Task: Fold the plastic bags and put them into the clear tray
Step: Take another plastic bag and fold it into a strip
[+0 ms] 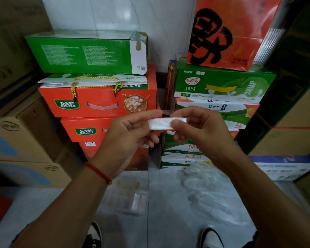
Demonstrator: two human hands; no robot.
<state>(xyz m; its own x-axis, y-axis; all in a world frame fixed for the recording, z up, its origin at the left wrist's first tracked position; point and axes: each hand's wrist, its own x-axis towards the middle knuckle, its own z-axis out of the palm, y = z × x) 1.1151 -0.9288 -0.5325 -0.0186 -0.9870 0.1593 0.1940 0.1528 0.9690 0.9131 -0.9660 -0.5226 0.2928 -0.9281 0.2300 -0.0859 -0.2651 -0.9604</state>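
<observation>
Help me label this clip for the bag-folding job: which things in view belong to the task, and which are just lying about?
Part of the job:
- folded bag, held between left hand and right hand
- clear tray on the floor
- loose plastic bags on the floor

Just lying about:
- red cartons
- green milk cartons
- brown boxes

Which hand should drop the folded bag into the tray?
Probably left. The clear tray lies on the floor beneath the left hand; the right hand pinches the folded bag farther away.

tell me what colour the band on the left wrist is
Red: a thin cord around the left wrist, clearest in the head view.
</observation>
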